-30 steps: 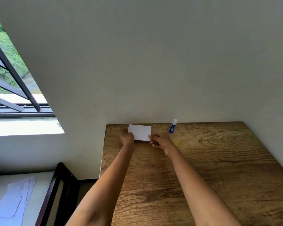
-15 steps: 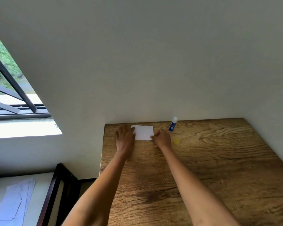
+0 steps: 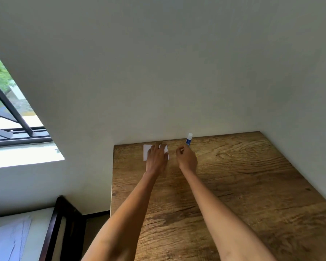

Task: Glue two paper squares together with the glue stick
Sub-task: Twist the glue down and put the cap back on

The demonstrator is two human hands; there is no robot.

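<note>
A white paper piece lies flat on the wooden table, close to the back wall. My left hand rests palm down on it with fingers spread, covering most of it; I cannot tell whether a second sheet lies beneath. A blue glue stick with a white cap stands upright against the wall, just right of the paper. My right hand is loosely curled, its fingertips at the stick's base and hiding its lower end. Whether they grip it is unclear.
White walls close off the table at the back and on the right. The table's left edge drops to the floor. A dark wooden frame and a surface with papers sit at the lower left, below a window.
The paper went from held up between both hands to lying on the table. My left hand slid onto it and pressed flat. My right hand let go and moved right toward the glue stick.
</note>
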